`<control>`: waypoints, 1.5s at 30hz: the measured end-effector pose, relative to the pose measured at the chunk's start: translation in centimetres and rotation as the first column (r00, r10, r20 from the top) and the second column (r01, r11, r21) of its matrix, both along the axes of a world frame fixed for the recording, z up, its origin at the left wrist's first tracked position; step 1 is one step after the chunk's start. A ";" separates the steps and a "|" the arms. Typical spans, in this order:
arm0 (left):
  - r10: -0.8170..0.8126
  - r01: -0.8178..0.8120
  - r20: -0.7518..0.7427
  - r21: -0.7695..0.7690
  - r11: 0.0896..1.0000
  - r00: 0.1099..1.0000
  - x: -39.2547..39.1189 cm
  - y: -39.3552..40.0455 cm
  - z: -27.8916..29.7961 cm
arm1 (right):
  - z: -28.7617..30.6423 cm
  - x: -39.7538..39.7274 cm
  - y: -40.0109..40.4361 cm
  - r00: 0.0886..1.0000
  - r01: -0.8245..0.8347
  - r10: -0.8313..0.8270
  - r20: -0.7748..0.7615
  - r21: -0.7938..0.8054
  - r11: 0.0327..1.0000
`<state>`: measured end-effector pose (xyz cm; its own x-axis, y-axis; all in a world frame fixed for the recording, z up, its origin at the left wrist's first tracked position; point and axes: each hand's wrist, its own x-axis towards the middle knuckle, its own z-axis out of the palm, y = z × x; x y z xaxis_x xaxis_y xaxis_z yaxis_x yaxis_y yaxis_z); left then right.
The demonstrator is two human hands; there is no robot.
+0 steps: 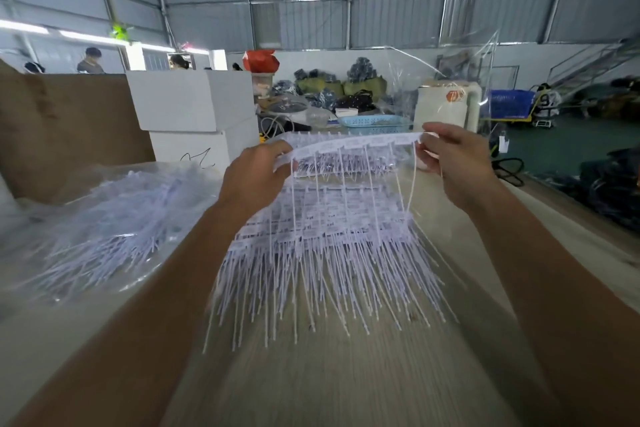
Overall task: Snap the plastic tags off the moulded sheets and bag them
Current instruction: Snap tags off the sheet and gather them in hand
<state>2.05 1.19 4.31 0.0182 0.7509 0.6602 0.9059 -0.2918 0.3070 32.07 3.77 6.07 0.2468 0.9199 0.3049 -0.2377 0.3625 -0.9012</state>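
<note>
1. The desk [346,374] carries a pile of moulded sheets [318,236].
2. One strip of tags [353,144] is held above the pile.
3. The left hand [256,177] pinches its left end; the right hand [457,156] pinches its right end, fingers [433,139] curled on it.

A pale wood-grain table [346,385] runs from the near edge away toward the far side. At its middle lies a pile of white moulded tag sheets [322,236], their thin tails fanning toward the near side. On the left rests a clear plastic bag [104,218] holding loose white tags. At the far end sits a light blue perforated basket [375,124].
</note>
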 end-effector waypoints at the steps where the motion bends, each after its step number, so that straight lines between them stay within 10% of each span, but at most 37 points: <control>1: -0.021 0.021 -0.001 0.035 0.999 1.000 0.3 -0.3 0.5 | 0.6 0.4 -0.4 0.999 -0.026 0.027 -0.044 0.013 1.000; 11: 0.017 -0.006 -0.029 0.344 0.939 0.999 -0.2 -8.3 9.6 | 7.1 1.3 -7.3 0.961 -0.176 0.222 -0.165 0.255 0.951; 17: -0.302 0.202 0.229 0.377 0.904 0.925 2.3 -13.1 12.8 | 5.3 -0.8 -9.3 0.929 -0.298 0.328 -0.171 0.180 0.938; 24: -0.224 0.214 -0.095 -0.099 0.972 0.970 8.9 -10.8 9.7 | 4.4 -3.5 -9.8 0.875 -0.479 0.483 0.000 0.138 0.867; 29: -0.269 0.271 0.047 -0.024 0.962 0.962 9.3 -8.5 8.1 | 4.6 -2.2 -9.8 0.884 -0.421 0.366 0.291 0.155 0.894; 34: -0.469 0.470 0.066 0.005 0.883 0.881 8.6 -8.6 7.9 | 5.2 0.0 -10.2 0.604 -0.401 0.196 0.773 0.082 0.912; 45: -0.557 0.574 0.256 0.007 0.819 0.790 8.9 -8.7 7.2 | 5.2 -0.3 -10.9 0.473 -0.382 0.002 0.881 0.203 0.901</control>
<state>10.91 -7.52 11.55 0.3044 0.6978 0.6484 0.4826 -0.6999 0.5266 31.76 -7.10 11.28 -0.4769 0.6977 0.5346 0.4645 0.7164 -0.5206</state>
